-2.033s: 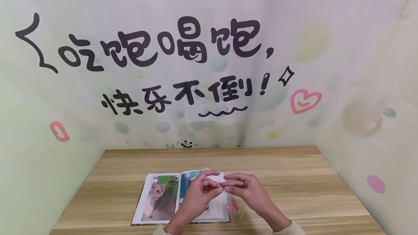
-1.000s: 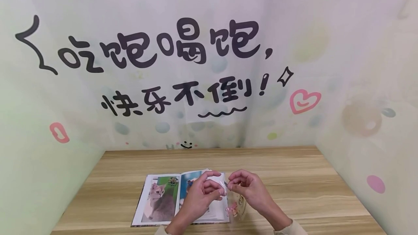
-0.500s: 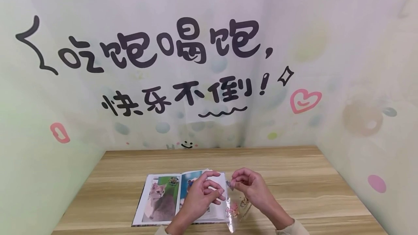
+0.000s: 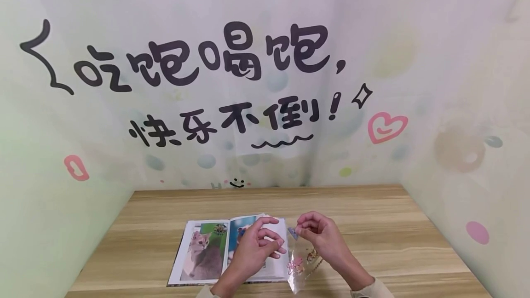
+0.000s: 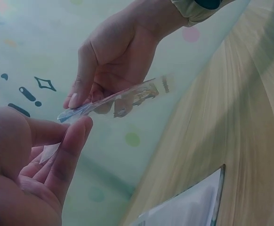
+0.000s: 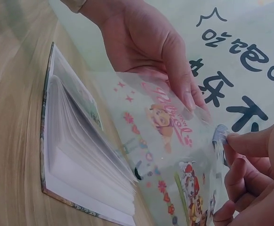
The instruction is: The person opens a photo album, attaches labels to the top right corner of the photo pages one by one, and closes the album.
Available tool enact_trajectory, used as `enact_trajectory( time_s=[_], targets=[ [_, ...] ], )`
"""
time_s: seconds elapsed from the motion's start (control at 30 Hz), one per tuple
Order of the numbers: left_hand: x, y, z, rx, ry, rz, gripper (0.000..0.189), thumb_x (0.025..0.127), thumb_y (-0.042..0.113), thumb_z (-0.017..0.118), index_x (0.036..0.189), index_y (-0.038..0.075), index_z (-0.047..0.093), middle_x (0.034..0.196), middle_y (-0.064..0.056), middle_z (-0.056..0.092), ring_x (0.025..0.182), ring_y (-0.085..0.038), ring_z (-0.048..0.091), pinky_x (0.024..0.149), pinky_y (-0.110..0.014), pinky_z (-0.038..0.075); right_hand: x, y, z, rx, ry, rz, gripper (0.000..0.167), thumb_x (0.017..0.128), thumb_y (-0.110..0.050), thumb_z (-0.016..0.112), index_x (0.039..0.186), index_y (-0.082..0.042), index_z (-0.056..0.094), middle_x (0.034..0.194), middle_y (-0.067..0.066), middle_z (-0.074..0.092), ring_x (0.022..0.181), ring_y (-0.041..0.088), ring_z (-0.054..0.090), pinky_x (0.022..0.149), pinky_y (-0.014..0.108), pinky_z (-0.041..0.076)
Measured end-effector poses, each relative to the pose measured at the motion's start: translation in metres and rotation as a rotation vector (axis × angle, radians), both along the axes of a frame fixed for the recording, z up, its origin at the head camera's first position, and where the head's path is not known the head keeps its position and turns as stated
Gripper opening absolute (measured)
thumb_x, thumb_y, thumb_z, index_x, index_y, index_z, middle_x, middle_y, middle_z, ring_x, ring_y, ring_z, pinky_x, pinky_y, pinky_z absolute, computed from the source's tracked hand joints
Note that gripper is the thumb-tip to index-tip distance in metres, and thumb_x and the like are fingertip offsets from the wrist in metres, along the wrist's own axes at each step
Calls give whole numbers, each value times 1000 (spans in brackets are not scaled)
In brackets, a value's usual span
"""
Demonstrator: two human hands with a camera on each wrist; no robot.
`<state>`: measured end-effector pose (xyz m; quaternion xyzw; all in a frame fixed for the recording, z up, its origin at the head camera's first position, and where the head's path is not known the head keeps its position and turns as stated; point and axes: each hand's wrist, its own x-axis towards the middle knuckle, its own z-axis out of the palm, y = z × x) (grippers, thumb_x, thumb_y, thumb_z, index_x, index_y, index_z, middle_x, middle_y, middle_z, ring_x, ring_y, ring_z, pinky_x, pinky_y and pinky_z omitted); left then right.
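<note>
Both hands hold a clear plastic sticker sheet (image 6: 165, 136) with cartoon puppies, pink lettering and small flowers. My left hand (image 4: 254, 245) pinches one edge between thumb and fingers, above the right page of an open photo album (image 4: 178, 263). To its right, my right hand (image 4: 323, 238) pinches a bluish corner (image 4: 293, 233) of the sheet with thumb and forefinger. The sheet hangs down between the hands, bent and shiny, past the album's right edge. In the left wrist view a small whitish flap (image 5: 50, 153) shows by the left fingers.
On the album's left page is a cat photo (image 4: 203, 252) with a sticker-like patch at its top right corner. A blue-toned picture (image 4: 236, 229) on the right page is partly hidden by the left hand. The wooden table (image 4: 372, 215) meets printed curtain walls (image 4: 265, 169).
My right hand has drawn away from the left, to the right and slightly up, with the bluish corner. More of the clear sheet now shows between the hands. The left hand has hardly moved.
</note>
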<state>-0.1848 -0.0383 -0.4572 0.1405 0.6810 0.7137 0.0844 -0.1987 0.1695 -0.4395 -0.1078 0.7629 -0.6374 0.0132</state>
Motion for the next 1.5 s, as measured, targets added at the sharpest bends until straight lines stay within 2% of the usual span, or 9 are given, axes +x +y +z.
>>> enact_trajectory(
  time_s=[0.37, 0.53, 0.7, 0.87, 1.1, 1.27, 1.5],
  targets=[
    [0, -1, 1, -21, -15, 20, 41, 93, 6, 68, 130, 6, 52, 97, -19, 70, 80, -29, 74, 66, -30, 60, 0, 1, -1, -18, 0, -2, 22, 89, -2, 71, 104, 10, 60, 88, 14, 70, 74, 10, 61, 64, 20, 48],
    [0, 0, 0, -19, -16, 34, 41, 91, 4, 70, 129, 5, 53, 94, -16, 70, 79, -31, 73, 65, -32, 60, -1, 3, 0, -15, -5, -13, 20, 89, -1, 70, 103, 10, 61, 88, 13, 69, 75, 9, 62, 66, 20, 50],
    [-2, 0, -6, -7, 1, 64, 43, 88, -1, 70, 127, 2, 53, 90, -15, 70, 77, -32, 71, 63, -34, 60, -4, 12, 3, -71, -16, -92, 15, 89, 5, 67, 101, 11, 62, 86, 9, 67, 77, 9, 63, 72, 21, 54],
    [-6, 1, -13, -23, -10, 103, 42, 87, -2, 71, 126, 2, 54, 88, -13, 70, 76, -30, 71, 61, -33, 60, -8, 24, 5, -119, -24, -136, 13, 89, 3, 68, 101, 7, 63, 85, 6, 67, 77, 10, 63, 70, 23, 53],
    [-10, 11, -21, -7, -56, 109, 41, 87, -4, 70, 124, 2, 54, 87, -12, 69, 77, -36, 72, 61, -34, 60, -7, 27, 6, -151, -29, -110, 18, 89, 4, 66, 104, 13, 59, 86, 7, 66, 69, 14, 60, 64, 24, 52],
    [-10, 19, -23, -4, -55, 103, 41, 87, -3, 69, 124, 0, 53, 86, -11, 68, 76, -38, 72, 61, -33, 60, -9, 29, 2, -173, -29, -88, 20, 89, 4, 66, 103, 15, 56, 85, 5, 66, 72, 13, 63, 67, 26, 56],
    [-8, 28, -27, -64, -52, 120, 38, 85, -3, 68, 121, 4, 55, 84, -14, 69, 72, -33, 73, 60, -33, 60, -10, 31, -2, -198, -16, 0, 28, 91, -2, 68, 105, 18, 54, 87, 4, 69, 78, 13, 68, 79, 32, 58]
  ],
)
